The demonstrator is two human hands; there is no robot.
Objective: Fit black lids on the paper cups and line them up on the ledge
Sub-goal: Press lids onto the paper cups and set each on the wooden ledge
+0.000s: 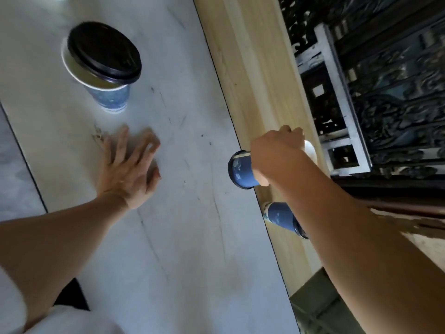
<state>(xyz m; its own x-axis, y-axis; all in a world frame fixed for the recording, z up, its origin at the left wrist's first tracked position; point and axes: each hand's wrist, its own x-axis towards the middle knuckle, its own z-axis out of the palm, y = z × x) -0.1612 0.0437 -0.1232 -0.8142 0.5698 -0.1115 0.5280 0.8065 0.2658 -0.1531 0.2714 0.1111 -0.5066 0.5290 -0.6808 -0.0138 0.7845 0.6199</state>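
Note:
A blue paper cup (113, 97) stands on the pale marble surface (183, 213) at upper left, with a black lid (104, 53) lying askew over its rim. My left hand (130, 165) rests flat on the marble just below it, fingers spread. My right hand (277, 155) grips a second blue cup (240, 169) around its side, at the border of the marble and the wooden ledge (252, 75). Its white rim shows past my fingers. A third blue cup (281, 216) sits on the ledge nearer me, partly hidden by my right forearm.
The light wooden ledge runs diagonally from top centre to lower right. Beyond it stands a dark ornate metal railing (385, 92) with a white frame. A dark seam (24, 155) crosses the marble at far left.

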